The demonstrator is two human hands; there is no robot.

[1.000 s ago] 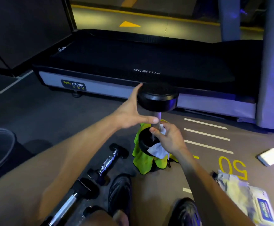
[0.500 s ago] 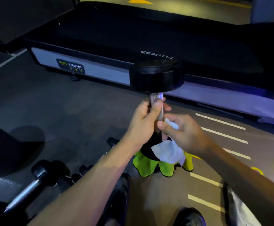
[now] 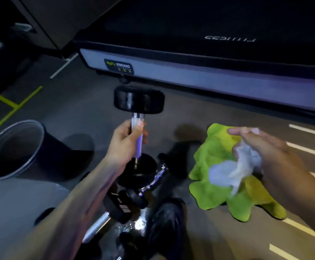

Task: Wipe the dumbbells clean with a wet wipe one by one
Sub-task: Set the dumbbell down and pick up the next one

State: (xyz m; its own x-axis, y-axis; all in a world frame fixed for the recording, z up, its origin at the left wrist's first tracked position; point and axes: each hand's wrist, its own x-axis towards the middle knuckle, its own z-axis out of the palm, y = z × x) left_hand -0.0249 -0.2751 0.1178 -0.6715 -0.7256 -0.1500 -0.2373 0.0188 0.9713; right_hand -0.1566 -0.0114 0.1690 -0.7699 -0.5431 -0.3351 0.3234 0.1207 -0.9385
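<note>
Gripping dumbbell (image 3: 139, 136) upright, left hand (image 3: 126, 142) | right hand (image 3: 265, 147) holding wipe (image 3: 233, 169)

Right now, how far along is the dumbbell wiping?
In hand: left hand grips an upright dumbbell by its handle; right hand holds the wet wipe off it, over the green cloth. Left: other dumbbells on the floor; wiped or not, cannot tell.

Dumbbell (image 3: 139, 99), upright, chrome handle gripped by left hand (image 3: 126, 142). Crumpled wet wipe (image 3: 233, 169) pinched in right hand (image 3: 269, 152), above green cloth (image 3: 214, 151). Black bin (image 3: 12, 147) left. More dumbbells (image 3: 134, 194) on floor. Treadmill (image 3: 209, 72) behind.
</note>
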